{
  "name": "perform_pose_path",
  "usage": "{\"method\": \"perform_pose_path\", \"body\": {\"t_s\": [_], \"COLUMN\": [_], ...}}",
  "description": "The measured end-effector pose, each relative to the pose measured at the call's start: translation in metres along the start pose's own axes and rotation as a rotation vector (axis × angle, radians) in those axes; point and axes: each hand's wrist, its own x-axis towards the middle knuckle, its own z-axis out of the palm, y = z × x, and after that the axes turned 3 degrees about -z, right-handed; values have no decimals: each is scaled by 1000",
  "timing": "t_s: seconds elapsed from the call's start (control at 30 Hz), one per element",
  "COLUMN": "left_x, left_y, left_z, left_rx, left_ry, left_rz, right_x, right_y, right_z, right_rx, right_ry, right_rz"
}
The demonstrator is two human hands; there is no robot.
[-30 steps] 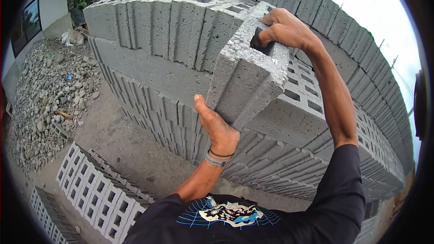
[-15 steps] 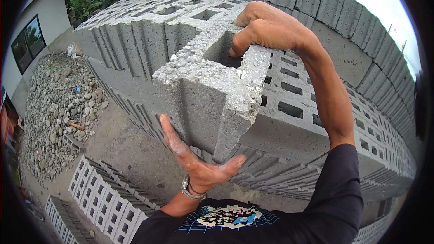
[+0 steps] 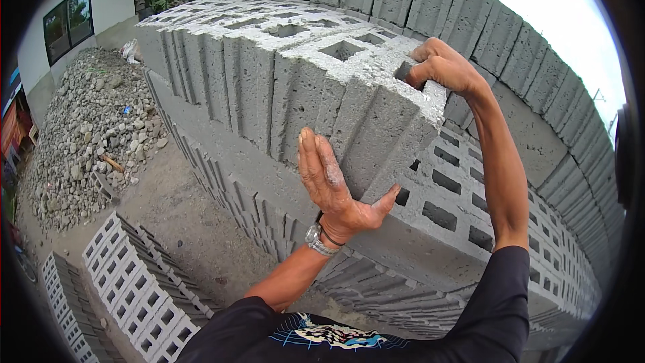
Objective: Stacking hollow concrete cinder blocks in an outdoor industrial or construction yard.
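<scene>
**Two hands on one concrete block atop the stack**

Pressed flat, palm open, fingers straight and pointing up: left hand against the near grey face of a hollow concrete block, thumb spread out to the right under the block's lower edge. Dusted pale with cement along the fingers. Strapped at the wrist, a metal watch.

Hooked from above, right hand at the block's far upper corner, fingers curled down into one of its open cores, knuckles bent, grasping the rim. Stretched out long from a dark sleeve at the lower right, the right forearm.

Tilted between the two hands, the block itself, sitting at the near edge of the top course, its rough ribbed face turned toward the camera, its upper side level with neighbouring blocks whose square holes show in rows. Touching its left side, more blocks of the same grey stack.

Stepped below and to the right, lower courses of the stack with dark cores facing up. Standing on edge behind, a curved wall of blocks against bright sky.

Down on the ground at left, a heap of rubble and stones, bare earth, and further rows of blocks laid out near the lower edge. Beyond the rubble, a pale building with a dark window and green foliage.
</scene>
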Motion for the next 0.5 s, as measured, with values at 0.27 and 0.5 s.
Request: {"method": "perform_pose_path", "body": {"t_s": [0.27,0.5], "left_x": [0,0], "left_y": [-8,-13], "left_z": [13,-6], "left_rx": [19,-424], "left_ry": [52,-64], "left_rz": [56,-27], "right_x": [2,3], "right_y": [13,6], "right_z": [2,-4], "right_rx": [-185,-89], "right_ry": [77,-29], "right_rz": [-43,59]}}
